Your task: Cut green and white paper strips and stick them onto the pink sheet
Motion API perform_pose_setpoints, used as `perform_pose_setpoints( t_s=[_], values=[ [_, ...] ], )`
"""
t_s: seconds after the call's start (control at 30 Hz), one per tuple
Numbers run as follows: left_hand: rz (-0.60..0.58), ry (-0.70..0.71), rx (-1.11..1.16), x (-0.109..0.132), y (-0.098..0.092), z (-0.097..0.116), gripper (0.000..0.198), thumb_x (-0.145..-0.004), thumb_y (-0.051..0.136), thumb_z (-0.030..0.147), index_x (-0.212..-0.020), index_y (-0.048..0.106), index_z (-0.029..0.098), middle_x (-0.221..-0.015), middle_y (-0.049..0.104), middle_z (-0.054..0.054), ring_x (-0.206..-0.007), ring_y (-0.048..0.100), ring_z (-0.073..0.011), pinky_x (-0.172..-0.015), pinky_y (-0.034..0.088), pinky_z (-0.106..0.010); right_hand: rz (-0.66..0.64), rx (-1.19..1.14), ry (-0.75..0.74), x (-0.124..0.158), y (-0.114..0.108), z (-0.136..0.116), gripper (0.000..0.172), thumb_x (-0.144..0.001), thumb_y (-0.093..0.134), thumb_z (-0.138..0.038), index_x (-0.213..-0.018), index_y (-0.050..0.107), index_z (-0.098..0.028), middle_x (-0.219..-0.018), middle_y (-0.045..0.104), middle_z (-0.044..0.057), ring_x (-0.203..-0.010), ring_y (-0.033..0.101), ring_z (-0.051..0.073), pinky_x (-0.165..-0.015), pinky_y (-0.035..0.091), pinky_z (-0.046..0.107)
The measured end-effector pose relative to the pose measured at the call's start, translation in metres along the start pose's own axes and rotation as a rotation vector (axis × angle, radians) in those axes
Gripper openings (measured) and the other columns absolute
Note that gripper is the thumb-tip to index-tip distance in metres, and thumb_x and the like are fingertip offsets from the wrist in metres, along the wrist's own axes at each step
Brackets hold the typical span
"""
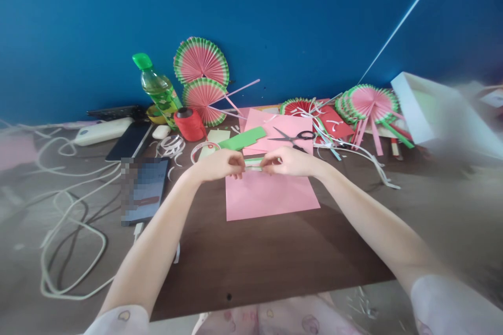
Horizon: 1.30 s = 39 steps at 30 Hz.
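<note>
A narrow green and white strip (pixel 253 162) spans the gap between my two hands. My left hand (pixel 223 164) pinches its left end, and my right hand (pixel 285 162) pinches its right end. Below them, a pink sheet (pixel 271 196) lies flat on the brown table. Behind my hands are another pink sheet (pixel 255 121), a wider green strip (pixel 245 138) and open black-handled scissors (pixel 290 138). A roll of white tape (pixel 199 153) sits beside my left hand.
Left are a phone (pixel 147 191), white cables (pixel 104 241), a bottle (pixel 159 86) and a red thread spool (pixel 190 124). Round pink-and-green fans (pixel 201 60) lean on the blue wall. More fans (pixel 369 104), paper scraps and a white box (pixel 416 110) stand right.
</note>
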<state>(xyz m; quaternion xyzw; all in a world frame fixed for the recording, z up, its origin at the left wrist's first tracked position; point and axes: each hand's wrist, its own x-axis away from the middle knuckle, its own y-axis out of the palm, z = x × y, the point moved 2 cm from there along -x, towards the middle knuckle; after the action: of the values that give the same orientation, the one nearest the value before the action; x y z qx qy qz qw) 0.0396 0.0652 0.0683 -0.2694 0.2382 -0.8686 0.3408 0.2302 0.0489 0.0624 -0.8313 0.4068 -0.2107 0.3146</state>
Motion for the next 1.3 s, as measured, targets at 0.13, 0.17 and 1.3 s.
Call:
perform_pose_setpoints(
  t_s=[0.13, 0.17, 1.3],
  values=[
    [-0.014, -0.039, -0.046, 0.001, -0.001, -0.001, 0.010, -0.069, 0.051, 0.026, -0.069, 0.057, 0.017, -0.066, 0.067, -0.002, -0.065, 0.063, -0.0140, -0.060, 0.046, -0.022, -0.028, -0.038, 0.000, 0.001, -0.001, -0.004, 0.022, -0.080, 0.049, -0.027, -0.074, 0.067, -0.017, -0.067, 0.063, 0.001, -0.062, 0.053, 0.011, -0.059, 0.038, 0.025],
    [-0.020, -0.042, -0.050, 0.001, -0.001, -0.001, 0.011, -0.070, 0.051, 0.027, -0.069, 0.056, 0.017, -0.067, 0.067, -0.002, -0.065, 0.063, -0.0141, -0.060, 0.046, -0.022, -0.023, -0.045, 0.000, 0.001, 0.000, -0.004, 0.023, -0.080, 0.050, -0.030, -0.074, 0.067, -0.017, -0.067, 0.063, 0.001, -0.061, 0.052, 0.011, -0.058, 0.037, 0.025],
    [-0.015, 0.069, -0.199, -0.008, 0.014, 0.015, 0.018, -0.073, 0.051, 0.026, -0.074, 0.067, 0.019, -0.065, 0.066, 0.003, -0.067, 0.058, -0.0128, -0.064, 0.038, -0.022, -0.062, -0.015, 0.002, -0.001, 0.011, 0.004, 0.017, -0.072, 0.053, -0.020, -0.075, 0.069, -0.018, -0.071, 0.066, 0.000, -0.062, 0.053, 0.012, -0.057, 0.036, 0.024]
  ],
)
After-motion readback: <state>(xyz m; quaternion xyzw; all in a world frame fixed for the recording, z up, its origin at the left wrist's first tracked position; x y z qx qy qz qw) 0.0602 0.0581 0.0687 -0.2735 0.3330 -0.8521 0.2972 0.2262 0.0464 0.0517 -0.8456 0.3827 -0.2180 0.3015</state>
